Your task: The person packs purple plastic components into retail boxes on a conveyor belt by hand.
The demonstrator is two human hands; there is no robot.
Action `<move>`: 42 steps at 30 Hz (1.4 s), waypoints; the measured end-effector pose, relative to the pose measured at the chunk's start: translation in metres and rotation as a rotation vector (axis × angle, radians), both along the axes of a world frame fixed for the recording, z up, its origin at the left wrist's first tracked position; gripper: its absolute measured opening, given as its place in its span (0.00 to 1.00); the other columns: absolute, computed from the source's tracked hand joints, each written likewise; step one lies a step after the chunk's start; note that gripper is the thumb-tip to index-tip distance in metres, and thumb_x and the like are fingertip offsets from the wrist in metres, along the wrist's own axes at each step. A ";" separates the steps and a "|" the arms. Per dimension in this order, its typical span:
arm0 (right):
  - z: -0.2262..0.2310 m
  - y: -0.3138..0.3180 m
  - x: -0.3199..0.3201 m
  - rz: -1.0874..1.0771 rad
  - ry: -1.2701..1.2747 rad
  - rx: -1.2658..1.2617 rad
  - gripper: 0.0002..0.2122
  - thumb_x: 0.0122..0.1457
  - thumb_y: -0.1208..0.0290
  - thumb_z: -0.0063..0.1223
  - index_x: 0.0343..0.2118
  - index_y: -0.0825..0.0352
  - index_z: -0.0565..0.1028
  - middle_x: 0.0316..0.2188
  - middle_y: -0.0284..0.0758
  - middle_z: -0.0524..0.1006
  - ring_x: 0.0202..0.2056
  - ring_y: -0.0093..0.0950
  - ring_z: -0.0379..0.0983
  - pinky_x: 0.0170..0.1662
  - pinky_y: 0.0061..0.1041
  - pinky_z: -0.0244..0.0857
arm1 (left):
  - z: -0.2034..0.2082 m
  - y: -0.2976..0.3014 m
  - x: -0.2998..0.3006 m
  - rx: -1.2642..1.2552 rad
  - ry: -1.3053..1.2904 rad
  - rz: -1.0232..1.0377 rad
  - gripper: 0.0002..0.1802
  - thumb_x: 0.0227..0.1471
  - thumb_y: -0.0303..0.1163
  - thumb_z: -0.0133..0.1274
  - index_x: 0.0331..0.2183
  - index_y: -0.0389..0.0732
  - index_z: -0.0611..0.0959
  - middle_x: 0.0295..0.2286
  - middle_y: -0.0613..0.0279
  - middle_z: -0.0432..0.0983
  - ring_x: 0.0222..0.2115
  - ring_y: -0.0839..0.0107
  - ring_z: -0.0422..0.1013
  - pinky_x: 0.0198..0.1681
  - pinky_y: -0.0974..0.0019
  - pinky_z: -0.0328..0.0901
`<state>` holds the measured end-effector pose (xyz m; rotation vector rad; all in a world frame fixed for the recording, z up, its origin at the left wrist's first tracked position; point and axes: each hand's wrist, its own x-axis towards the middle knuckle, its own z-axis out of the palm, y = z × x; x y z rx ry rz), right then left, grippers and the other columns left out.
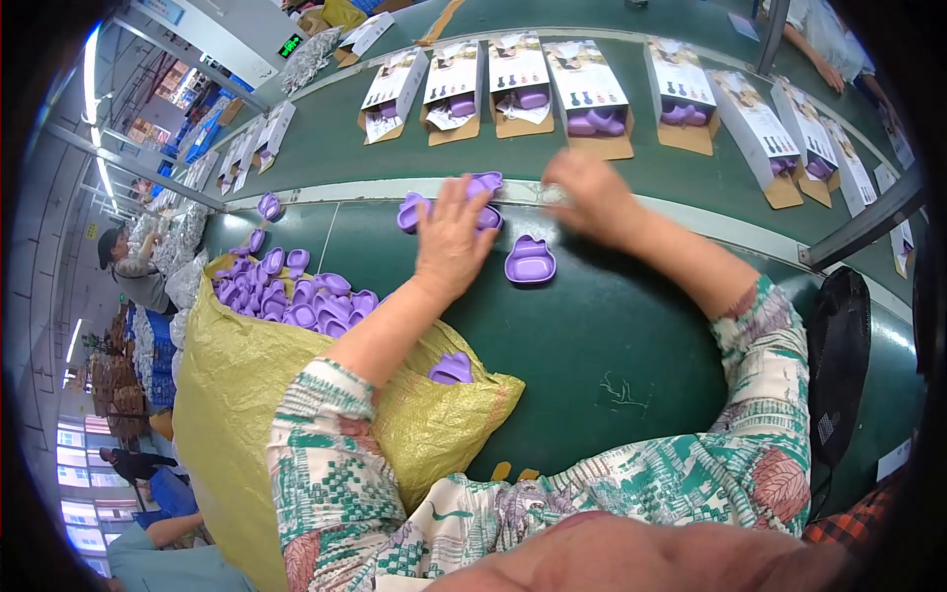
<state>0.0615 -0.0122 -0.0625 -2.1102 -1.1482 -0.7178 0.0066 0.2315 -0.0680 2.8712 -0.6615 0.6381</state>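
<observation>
My left hand (452,240) lies with its fingers stretched out over a small group of purple plastic pieces by the rail. One purple piece (411,211) shows left of the fingers, and another purple piece (484,185) pokes out beyond them. Off to the right, my right hand (595,200) hovers near the rail, its fingers smeared by motion. What it may hold cannot be made out. A shallow purple dish with a wavy edge (531,261) rests alone on the green table between my forearms.
A yellow woven sack (232,395) spills purple pieces (296,296) at left. Beyond the metal rail (335,187), white boxes (589,84) with purple parts stand on a green belt (326,128). A black chair back (840,365) is at right. Other people work nearby.
</observation>
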 end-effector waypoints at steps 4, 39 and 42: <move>-0.011 0.014 -0.057 0.211 -0.160 -0.296 0.13 0.45 0.63 0.58 0.29 0.64 0.69 0.31 0.35 0.68 0.39 0.33 0.66 0.44 0.35 0.60 | -0.018 0.055 0.001 -0.096 0.060 0.301 0.29 0.49 0.40 0.53 0.52 0.43 0.67 0.55 0.48 0.57 0.57 0.49 0.52 0.51 0.40 0.54; -0.002 -0.044 0.064 -0.391 -0.223 -0.282 0.06 0.49 0.75 0.45 0.31 0.64 0.71 0.32 0.35 0.71 0.39 0.32 0.68 0.39 0.30 0.61 | -0.028 -0.026 0.018 -0.160 0.050 0.011 0.29 0.47 0.30 0.53 0.53 0.41 0.66 0.55 0.47 0.56 0.54 0.49 0.58 0.55 0.57 0.58; -0.006 -0.063 0.105 -0.528 -0.267 -0.297 0.04 0.49 0.76 0.46 0.28 0.63 0.71 0.31 0.35 0.71 0.39 0.33 0.69 0.37 0.32 0.62 | -0.029 -0.032 0.020 -0.173 0.054 0.002 0.29 0.47 0.29 0.53 0.52 0.41 0.67 0.55 0.47 0.56 0.54 0.49 0.58 0.55 0.58 0.58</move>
